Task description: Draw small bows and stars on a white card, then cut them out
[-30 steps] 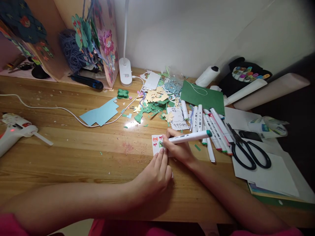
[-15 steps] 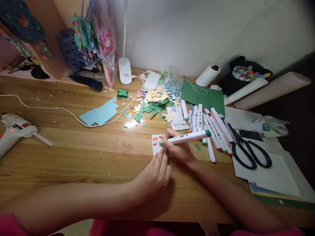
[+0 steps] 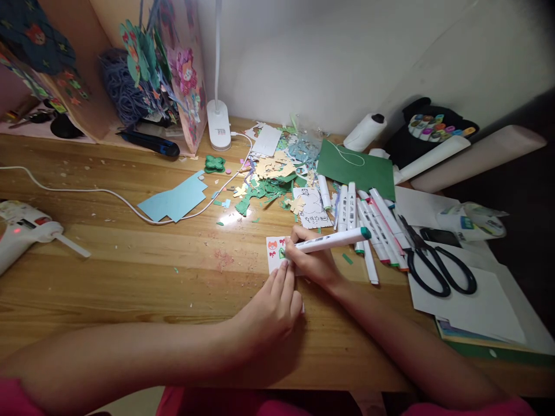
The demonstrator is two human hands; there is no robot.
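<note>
Barely changed from a second ago, colouring seems ongoing. Centre: right hand (image 3: 315,261) tightly pinches green-ended marker (image 3: 333,240); left hand (image 3: 267,309), ungripped, presses white card (image 3: 273,265).

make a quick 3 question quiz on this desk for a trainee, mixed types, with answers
1. Multiple choice: which hand holds the white marker with the green end?
a) left
b) right
c) neither

2. True or false: the black-handled scissors lie on the light blue paper.

3. Fill in the blank: the left hand has its fingers on a small white paper where the bows are ____ (colour).

Key: 1. b, the right hand; 2. false, they lie partly on white sheets; 3. red
</note>
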